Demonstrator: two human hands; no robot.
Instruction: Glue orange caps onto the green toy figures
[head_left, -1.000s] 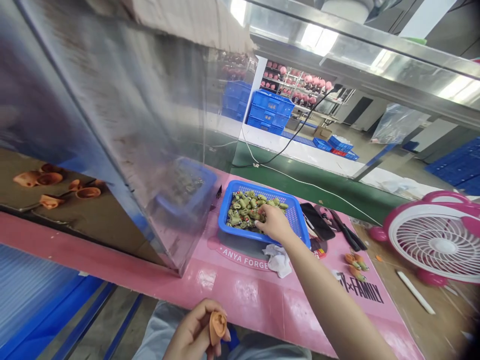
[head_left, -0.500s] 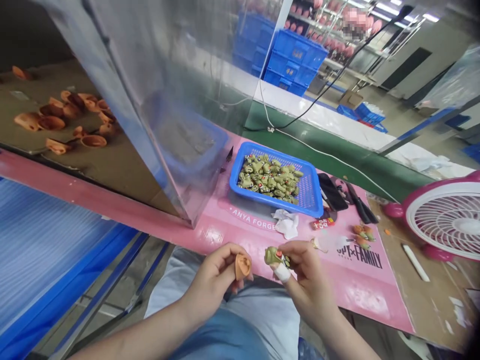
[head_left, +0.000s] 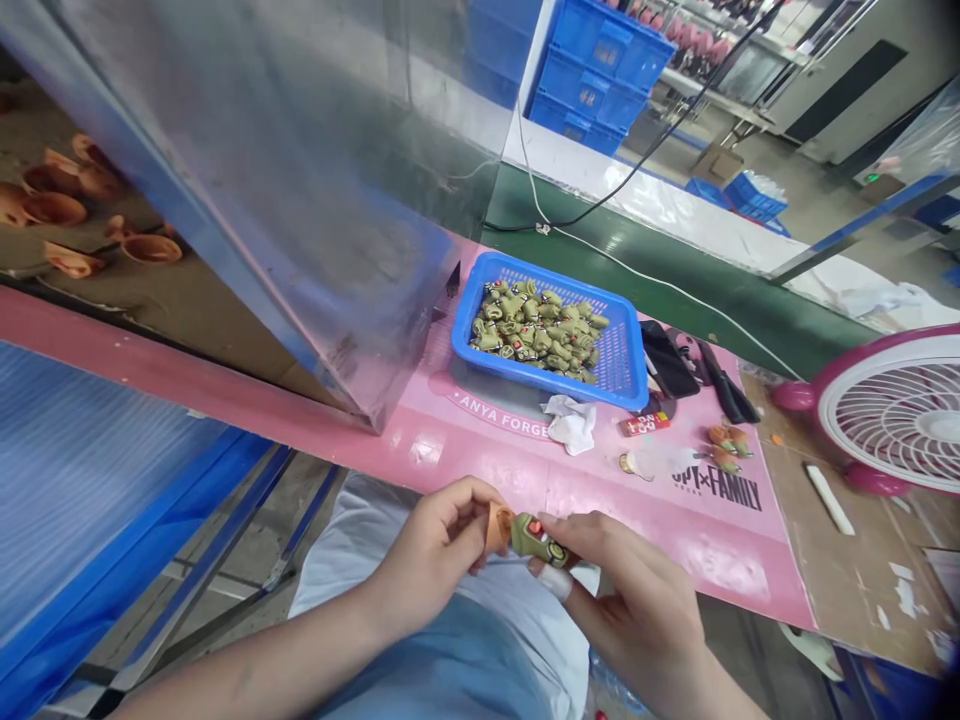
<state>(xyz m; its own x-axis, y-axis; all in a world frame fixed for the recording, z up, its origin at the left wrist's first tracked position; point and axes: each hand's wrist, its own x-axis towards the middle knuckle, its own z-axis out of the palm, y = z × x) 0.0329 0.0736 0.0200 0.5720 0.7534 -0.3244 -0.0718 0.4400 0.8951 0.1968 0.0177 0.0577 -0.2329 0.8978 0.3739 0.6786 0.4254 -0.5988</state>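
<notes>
My left hand (head_left: 435,550) pinches a small orange cup-shaped piece (head_left: 496,527) over my lap. A small green toy figure (head_left: 534,538) is gripped in my right hand (head_left: 637,600), one finger of which is wrapped in white tape. The green figure's end touches the orange piece. Both hands sit just below the pink table edge (head_left: 675,560). Farther back, a blue basket (head_left: 626,365) holds several more green figures (head_left: 536,330).
A clear plastic screen (head_left: 300,200) stands at the left, with several orange pieces (head_left: 60,210) on the brown surface behind it. A white cloth (head_left: 570,420), black tools (head_left: 697,370) and a pink fan (head_left: 892,410) lie to the right. Blue crates (head_left: 600,70) stand in the background.
My right hand picked a green figure from the basket and drew back to my lap. The two hands then came together until the figure met the orange piece.
</notes>
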